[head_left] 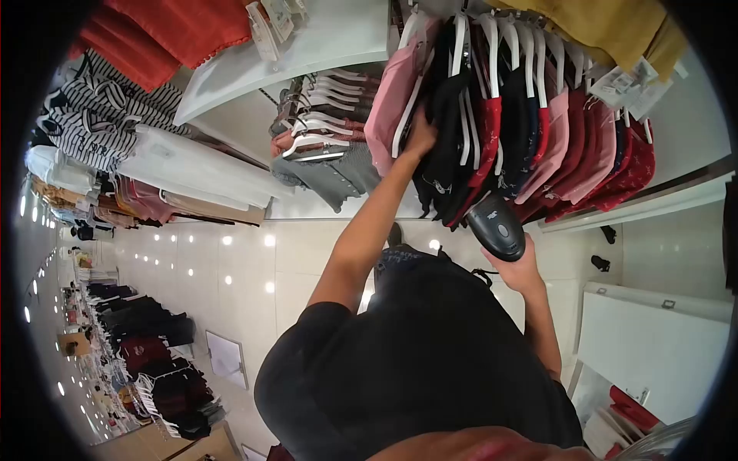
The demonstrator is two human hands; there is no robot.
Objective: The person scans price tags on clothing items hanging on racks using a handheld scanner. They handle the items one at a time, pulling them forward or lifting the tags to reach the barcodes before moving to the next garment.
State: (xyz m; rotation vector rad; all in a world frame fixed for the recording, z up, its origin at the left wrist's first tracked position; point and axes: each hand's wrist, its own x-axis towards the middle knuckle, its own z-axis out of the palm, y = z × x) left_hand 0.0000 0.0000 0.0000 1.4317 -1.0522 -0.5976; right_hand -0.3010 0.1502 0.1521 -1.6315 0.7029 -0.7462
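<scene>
My left hand (420, 137) reaches in among the hanging clothes, at the edge of a black garment (444, 146) beside a pink garment (392, 96). Its fingers are bent against the black fabric and partly hidden. A black handheld barcode scanner (498, 229) is in my right hand (516, 265), its head pointing up toward the clothes. The fingers wrap round its handle, mostly hidden beneath it. White hangers (492, 58) carry several red, navy and pink garments to the right of the black one.
Grey tops (338, 173) hang on a rack to the left. A white shelf (307, 58) with red clothing (165, 38) juts out above them. Yellow clothing (600, 27) lies at upper right. A white cabinet (653, 338) stands on my right, and dark clothes racks (146, 323) stand far left.
</scene>
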